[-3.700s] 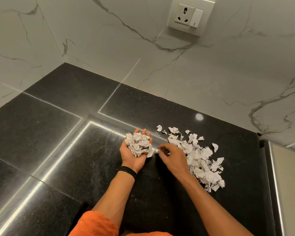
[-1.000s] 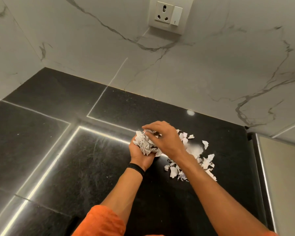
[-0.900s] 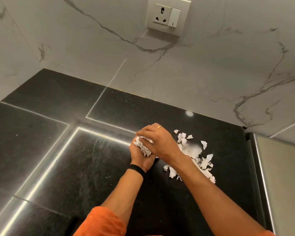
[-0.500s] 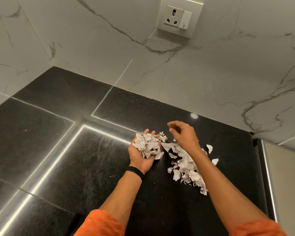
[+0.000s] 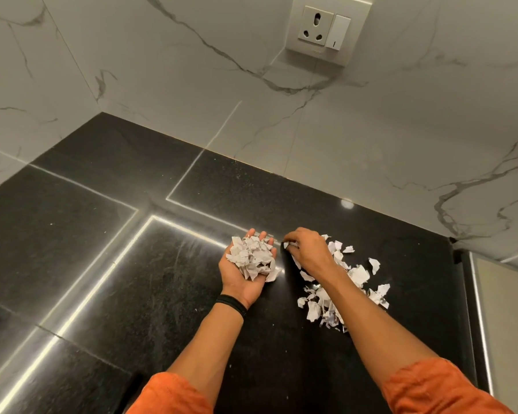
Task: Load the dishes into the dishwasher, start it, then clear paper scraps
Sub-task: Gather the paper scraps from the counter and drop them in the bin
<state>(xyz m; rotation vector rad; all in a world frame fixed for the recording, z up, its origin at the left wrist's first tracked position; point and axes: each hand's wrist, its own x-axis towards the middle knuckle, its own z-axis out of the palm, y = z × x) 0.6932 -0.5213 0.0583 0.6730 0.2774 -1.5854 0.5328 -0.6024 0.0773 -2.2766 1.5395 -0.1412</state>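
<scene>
My left hand lies palm up on the black countertop, cupped, and carries a heap of torn white paper scraps. Just to its right, my right hand is palm down with curled fingers, pinching a small scrap at its fingertips near the left hand. More loose paper scraps lie scattered on the counter under and to the right of my right forearm. No dishes or dishwasher are in view.
A white marble wall rises behind the counter, with a socket and switch plate high up. A pale panel borders the counter's right edge. Bright light strips reflect on the left part of the counter.
My right hand dropped scraps into the left palm, then drew back right and came down onto the counter pile, where it now pinches a scrap. The left hand stayed cupped.
</scene>
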